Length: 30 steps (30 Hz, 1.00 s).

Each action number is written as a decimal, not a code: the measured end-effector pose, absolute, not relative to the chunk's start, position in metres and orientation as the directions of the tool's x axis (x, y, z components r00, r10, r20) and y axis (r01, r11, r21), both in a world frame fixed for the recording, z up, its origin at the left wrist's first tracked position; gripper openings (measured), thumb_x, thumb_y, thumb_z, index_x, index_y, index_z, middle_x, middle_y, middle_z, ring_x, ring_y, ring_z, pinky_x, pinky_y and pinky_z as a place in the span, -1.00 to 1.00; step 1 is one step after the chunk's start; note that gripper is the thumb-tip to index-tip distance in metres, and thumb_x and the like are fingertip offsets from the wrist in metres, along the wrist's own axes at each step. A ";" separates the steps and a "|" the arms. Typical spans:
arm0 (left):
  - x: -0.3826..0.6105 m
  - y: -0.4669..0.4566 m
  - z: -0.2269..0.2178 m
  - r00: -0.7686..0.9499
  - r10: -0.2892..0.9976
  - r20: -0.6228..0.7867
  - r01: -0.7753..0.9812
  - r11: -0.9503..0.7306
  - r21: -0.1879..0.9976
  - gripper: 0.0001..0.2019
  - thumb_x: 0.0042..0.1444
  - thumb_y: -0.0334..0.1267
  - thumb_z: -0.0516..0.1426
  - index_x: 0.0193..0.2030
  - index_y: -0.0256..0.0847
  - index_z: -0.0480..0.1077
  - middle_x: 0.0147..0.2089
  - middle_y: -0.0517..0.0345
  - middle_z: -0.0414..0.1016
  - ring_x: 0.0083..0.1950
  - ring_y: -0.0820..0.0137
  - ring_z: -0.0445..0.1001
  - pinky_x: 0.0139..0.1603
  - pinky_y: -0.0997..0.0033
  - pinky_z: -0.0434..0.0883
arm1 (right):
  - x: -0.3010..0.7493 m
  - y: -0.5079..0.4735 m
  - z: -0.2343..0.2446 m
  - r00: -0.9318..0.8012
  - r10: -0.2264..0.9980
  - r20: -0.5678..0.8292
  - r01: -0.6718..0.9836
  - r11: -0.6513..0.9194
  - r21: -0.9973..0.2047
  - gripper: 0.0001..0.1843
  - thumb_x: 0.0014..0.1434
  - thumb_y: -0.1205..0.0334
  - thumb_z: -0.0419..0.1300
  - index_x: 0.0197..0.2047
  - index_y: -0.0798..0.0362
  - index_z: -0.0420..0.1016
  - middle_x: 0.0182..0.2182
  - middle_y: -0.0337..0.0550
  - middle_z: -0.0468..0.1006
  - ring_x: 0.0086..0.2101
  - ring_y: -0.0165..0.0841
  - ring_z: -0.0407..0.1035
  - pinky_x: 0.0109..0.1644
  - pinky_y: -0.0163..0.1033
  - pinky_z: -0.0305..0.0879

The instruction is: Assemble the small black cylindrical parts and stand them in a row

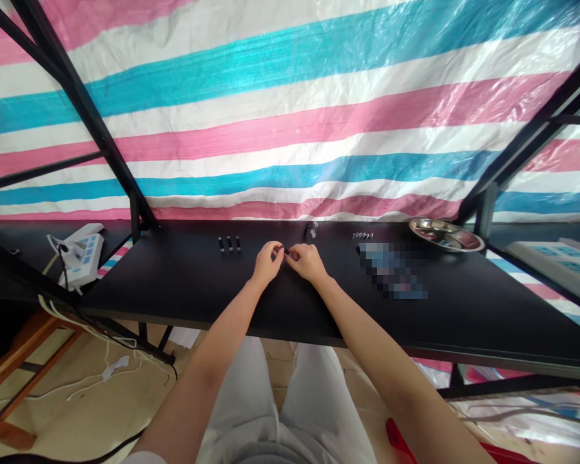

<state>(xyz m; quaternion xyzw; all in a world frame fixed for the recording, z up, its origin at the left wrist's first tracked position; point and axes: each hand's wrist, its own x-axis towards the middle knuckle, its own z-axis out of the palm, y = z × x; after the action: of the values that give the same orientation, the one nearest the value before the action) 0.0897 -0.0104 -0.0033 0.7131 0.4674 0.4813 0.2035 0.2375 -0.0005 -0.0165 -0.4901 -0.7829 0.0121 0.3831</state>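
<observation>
Over the middle of the black table, my left hand (267,259) and my right hand (307,261) meet with their fingertips pinched. Between them is a small dark piece (285,251), too small to make out fully; both hands seem to grip it. Three short black tubes with pale ends (229,243) stand or lie in a row to the left of my hands. Beyond my right hand sit a small black piece and a clear piece (313,229) close together. Farther right, several tiny shiny pieces (363,236) form a row.
A round metal tray (445,234) rests at the table's back right, behind a blurred-out flat object (391,270). White power strips (84,254) lie on the left side surface. Black frame posts (109,154) and a striped plastic sheet (290,129) enclose the table (188,283).
</observation>
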 end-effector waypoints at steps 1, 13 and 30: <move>0.090 -0.010 -0.003 0.097 0.865 0.493 0.471 -0.476 0.743 -0.89 0.09 -0.36 0.03 -0.22 -0.23 0.31 -0.23 0.13 0.41 -0.37 0.54 0.37 -0.28 0.50 0.36 | 0.237 -0.001 -0.016 -0.226 0.778 0.587 0.759 0.518 -0.395 -0.85 0.05 0.20 0.09 -0.47 0.07 0.37 -0.61 -0.24 0.37 -0.49 -0.39 0.26 -0.27 -0.25 0.04; 0.089 -0.008 -0.004 0.081 0.882 0.464 0.483 -0.441 0.756 -0.90 0.00 -0.26 0.14 -0.40 -0.25 0.38 -0.32 0.17 0.41 -0.43 0.55 0.31 -0.29 0.51 0.32 | 0.229 -0.007 -0.011 -0.180 0.787 0.591 0.706 0.521 -0.479 -0.88 0.06 0.20 0.10 -0.44 0.07 0.35 -0.64 -0.33 0.30 -0.55 -0.45 0.23 -0.28 -0.29 0.08; 0.069 -0.005 0.011 -0.251 0.939 0.233 0.804 0.068 0.591 -0.78 0.02 -0.15 0.08 -0.27 -0.17 0.47 -0.37 0.05 0.52 -0.26 0.30 0.47 -0.26 0.41 0.31 | 0.225 -0.007 -0.014 -0.349 0.798 0.491 0.634 0.587 -0.504 -0.75 0.11 0.25 0.09 -0.13 0.05 0.44 -0.51 -0.25 0.45 -0.48 -0.43 0.31 -0.31 -0.30 0.19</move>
<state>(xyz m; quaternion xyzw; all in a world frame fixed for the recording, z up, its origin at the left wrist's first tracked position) 0.0686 -0.0054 0.0106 0.6026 0.7232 0.3205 0.1058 0.2255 -0.0071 -0.0143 -0.4403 -0.8134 0.1132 0.3628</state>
